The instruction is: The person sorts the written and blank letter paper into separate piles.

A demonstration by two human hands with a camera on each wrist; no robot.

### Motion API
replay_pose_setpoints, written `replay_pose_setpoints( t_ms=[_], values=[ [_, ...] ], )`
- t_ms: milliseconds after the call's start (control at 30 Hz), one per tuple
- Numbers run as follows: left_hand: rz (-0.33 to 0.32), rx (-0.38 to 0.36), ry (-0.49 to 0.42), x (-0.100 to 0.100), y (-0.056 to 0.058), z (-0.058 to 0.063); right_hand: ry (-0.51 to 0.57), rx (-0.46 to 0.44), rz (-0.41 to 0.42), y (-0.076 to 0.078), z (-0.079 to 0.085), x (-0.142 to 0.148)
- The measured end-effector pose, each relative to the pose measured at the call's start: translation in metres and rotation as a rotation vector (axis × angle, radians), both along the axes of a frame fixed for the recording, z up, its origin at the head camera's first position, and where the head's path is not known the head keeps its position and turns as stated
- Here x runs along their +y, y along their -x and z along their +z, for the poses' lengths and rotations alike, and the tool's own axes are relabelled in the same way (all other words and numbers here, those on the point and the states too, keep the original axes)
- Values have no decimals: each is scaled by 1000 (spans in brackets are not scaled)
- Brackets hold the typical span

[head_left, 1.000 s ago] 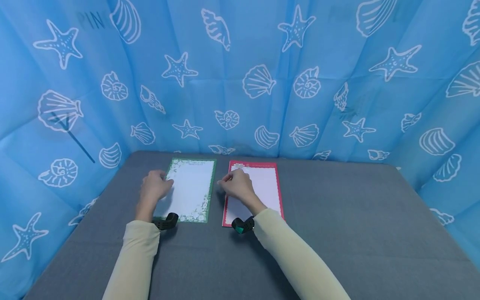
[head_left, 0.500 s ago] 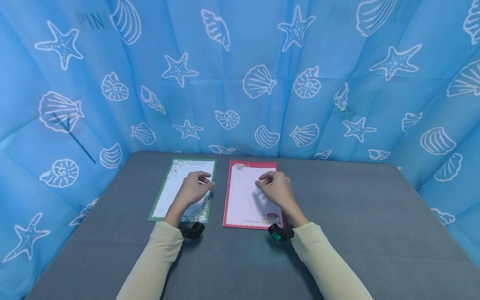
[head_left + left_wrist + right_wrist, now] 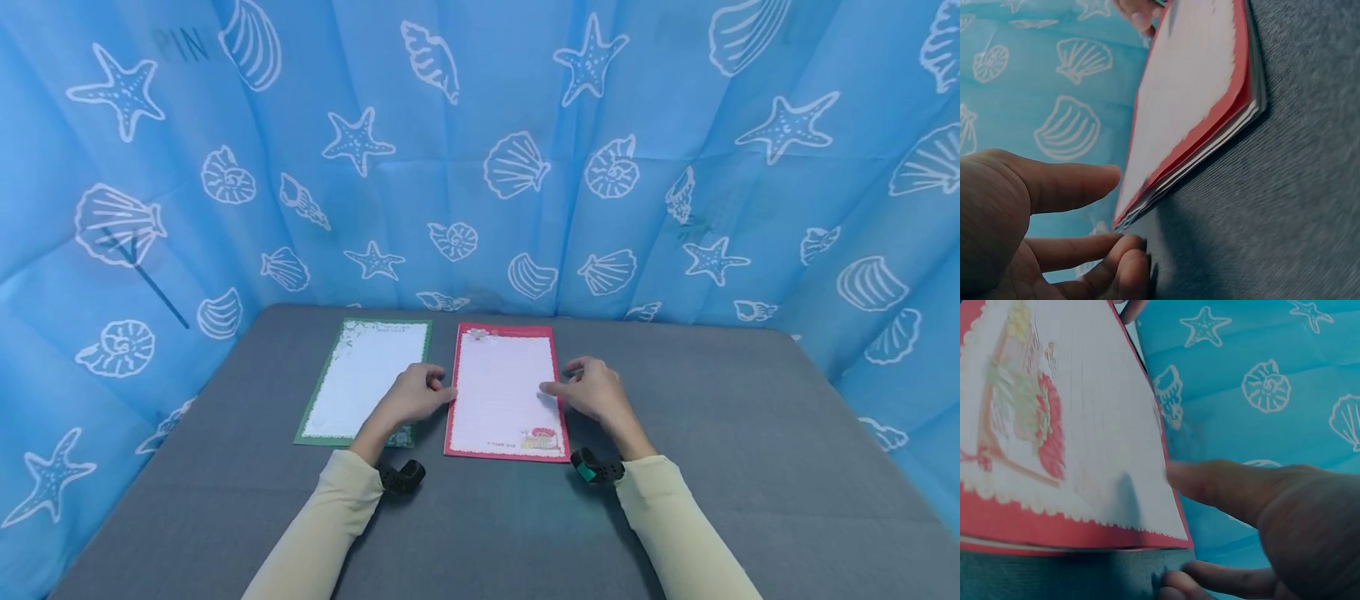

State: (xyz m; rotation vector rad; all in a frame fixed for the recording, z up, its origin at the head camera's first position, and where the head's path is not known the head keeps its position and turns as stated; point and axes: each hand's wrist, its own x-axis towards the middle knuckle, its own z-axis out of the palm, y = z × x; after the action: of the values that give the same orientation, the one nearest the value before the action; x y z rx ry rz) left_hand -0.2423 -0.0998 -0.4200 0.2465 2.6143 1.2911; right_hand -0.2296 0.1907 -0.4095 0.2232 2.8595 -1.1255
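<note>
A red-bordered stack of writing paper (image 3: pixel 504 392) lies flat on the table, with layered sheet edges visible in the left wrist view. At its left edge is my left hand (image 3: pixel 417 393); the thumb (image 3: pixel 1079 186) and the curved fingers (image 3: pixel 1094 262) stand apart beside the edge, with no grip on it. My right hand (image 3: pixel 596 390) is at the opposite edge. Its thumb (image 3: pixel 1210 484) reaches over the page border while the other fingers (image 3: pixel 1229 578) are lower, outside the edge. Whether the right thumb touches the paper, I cannot tell.
Left of the stack lies a green-bordered sheet of writing paper (image 3: pixel 367 375), partly covered by my left hand and wrist. Both lie on a grey table cover (image 3: pixel 480 525). A blue shell-patterned curtain (image 3: pixel 480 167) hangs behind the table's back edge.
Both hands have moved right: the left from the green-bordered sheet to the red-bordered stack's left edge, the right from the stack's left side across to its right edge. The papers stay in place.
</note>
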Motion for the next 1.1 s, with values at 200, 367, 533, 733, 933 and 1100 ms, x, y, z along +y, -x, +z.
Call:
replay_pose_setpoints(
  t_ms=[200,367,533,733,933,1100],
  values=[
    [-23,32,57,7,-3,0,-21,-45,58,-1,0,0],
    [-39,103,148,12,-6,-1,1,-60,55,-2,-1,-3],
    [-49,131,160,17,-8,-1,2,-68,33,-3,-2,-4],
    [-31,165,223,23,-11,2,0,-40,26,-3,-1,-3],
    [46,156,260,27,-14,3,-7,-1,24,-5,1,-3],
    [69,118,194,28,-13,2,-2,32,31,-6,2,-3]
  ],
)
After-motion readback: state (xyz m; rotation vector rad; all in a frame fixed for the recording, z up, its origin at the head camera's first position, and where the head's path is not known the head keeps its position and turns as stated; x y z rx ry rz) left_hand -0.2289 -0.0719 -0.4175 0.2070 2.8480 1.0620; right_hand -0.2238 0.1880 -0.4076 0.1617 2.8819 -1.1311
